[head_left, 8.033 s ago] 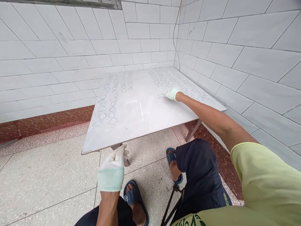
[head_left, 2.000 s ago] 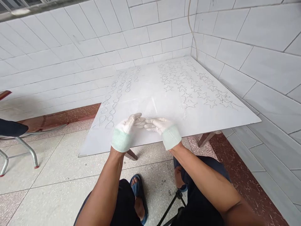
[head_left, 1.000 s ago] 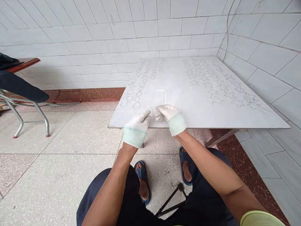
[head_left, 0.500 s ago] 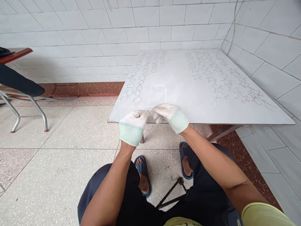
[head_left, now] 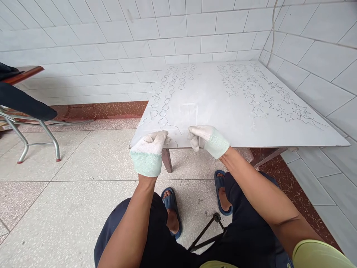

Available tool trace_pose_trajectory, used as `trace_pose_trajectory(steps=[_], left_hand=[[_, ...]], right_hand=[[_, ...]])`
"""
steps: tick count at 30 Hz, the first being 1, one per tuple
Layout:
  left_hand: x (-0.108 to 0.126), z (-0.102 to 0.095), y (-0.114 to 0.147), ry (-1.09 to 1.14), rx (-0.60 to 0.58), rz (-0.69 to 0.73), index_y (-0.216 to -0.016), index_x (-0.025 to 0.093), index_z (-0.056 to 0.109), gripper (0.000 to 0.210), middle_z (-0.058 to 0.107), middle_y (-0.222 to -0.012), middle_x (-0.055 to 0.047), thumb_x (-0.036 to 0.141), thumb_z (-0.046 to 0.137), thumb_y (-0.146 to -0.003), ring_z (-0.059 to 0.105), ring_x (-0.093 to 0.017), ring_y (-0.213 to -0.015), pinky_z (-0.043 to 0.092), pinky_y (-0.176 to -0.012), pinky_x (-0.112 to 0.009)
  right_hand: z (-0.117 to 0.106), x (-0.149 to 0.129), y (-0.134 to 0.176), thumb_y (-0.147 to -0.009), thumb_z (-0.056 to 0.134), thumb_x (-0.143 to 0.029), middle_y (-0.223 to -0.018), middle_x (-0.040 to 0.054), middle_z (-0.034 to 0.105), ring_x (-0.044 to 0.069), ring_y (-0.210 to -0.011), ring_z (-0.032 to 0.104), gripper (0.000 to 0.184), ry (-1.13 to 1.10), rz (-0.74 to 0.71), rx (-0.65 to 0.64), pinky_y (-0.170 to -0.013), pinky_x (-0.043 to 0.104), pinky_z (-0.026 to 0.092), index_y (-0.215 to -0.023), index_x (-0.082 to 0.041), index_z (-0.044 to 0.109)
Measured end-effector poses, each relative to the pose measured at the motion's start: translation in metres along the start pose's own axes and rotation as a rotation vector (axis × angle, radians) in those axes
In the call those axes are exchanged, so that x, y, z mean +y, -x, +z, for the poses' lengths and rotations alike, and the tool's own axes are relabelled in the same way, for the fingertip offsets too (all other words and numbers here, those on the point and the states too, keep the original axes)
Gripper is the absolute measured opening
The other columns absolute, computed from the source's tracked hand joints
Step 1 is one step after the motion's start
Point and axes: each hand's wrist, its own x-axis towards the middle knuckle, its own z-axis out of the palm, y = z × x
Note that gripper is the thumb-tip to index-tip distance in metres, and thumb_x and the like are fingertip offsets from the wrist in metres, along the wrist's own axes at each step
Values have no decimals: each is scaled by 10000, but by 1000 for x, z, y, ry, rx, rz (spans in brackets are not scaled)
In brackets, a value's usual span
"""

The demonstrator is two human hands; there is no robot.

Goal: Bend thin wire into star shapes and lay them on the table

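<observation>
My left hand [head_left: 152, 143], in a white glove with a pale green cuff, pinches a thin dark wire [head_left: 175, 128] at the near edge of the white board. One length of the wire curves up and to the right to a loose end, and a round loop hangs beside my fingertips. My right hand [head_left: 201, 137], gloved the same way, is a short way to the right, apart from the wire's end. Its thumb and fingers are closed together; whether anything thin is between them I cannot make out.
Rows of twisted wire loops [head_left: 164, 107] lie on the left of the white board [head_left: 217, 119], and several wire stars [head_left: 260, 112] on its right. Tiled walls [head_left: 200, 29] border the board behind and at right. A folding chair [head_left: 39, 139] stands at the left.
My hands have drawn apart, the left moving left and the right moving slightly right. The wire's free end and loop now show between them.
</observation>
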Motion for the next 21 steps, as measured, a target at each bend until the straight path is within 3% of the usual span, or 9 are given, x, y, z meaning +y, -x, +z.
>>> trace_pose_trajectory(steps=[4, 9, 14, 18, 21], left_hand=[[-8, 4, 1, 84, -4, 2, -935, 170, 819, 303, 830, -867, -66, 434, 678, -890, 780, -252, -855, 615, -839, -363], [-8, 9, 4, 45, -73, -18, -930, 195, 829, 305, 844, -918, -60, 455, 677, -886, 795, -269, -918, 617, -908, -384], [-1, 12, 1, -85, -185, -25, -980, 198, 840, 308, 846, -999, -73, 449, 694, -878, 781, -304, -1028, 585, -1011, -425], [-5, 13, -4, -75, -287, -11, -1204, 184, 802, 407, 828, -1155, -97, 364, 721, -848, 765, -309, -1105, 561, -1077, -455], [-9, 12, -2, -118, -350, -13, -1123, 232, 839, 336, 835, -1139, -61, 370, 746, -832, 741, -327, -1175, 535, -1119, -445]], right_hand=[[9, 4, -5, -893, 752, -536, -764, 38, 750, 168, -714, 699, 341, 91, -142, 233, -733, 321, 581, -842, -198, 751], [15, 6, -3, -853, 802, -527, -862, 45, 783, 188, -842, 733, 342, 9, -103, 51, -877, 373, 619, -919, -193, 777], [11, 3, 3, -815, 825, -379, -768, 6, 762, 151, -761, 703, 200, 22, -99, 81, -806, 327, 625, -866, -193, 774], [11, -2, 4, -842, 734, -263, -695, -10, 732, 135, -696, 661, 108, 280, -130, 138, -665, 265, 549, -752, -213, 770], [13, -3, 5, -871, 687, -290, -639, -31, 695, 125, -623, 613, 167, 448, -148, 136, -580, 259, 468, -746, -223, 776]])
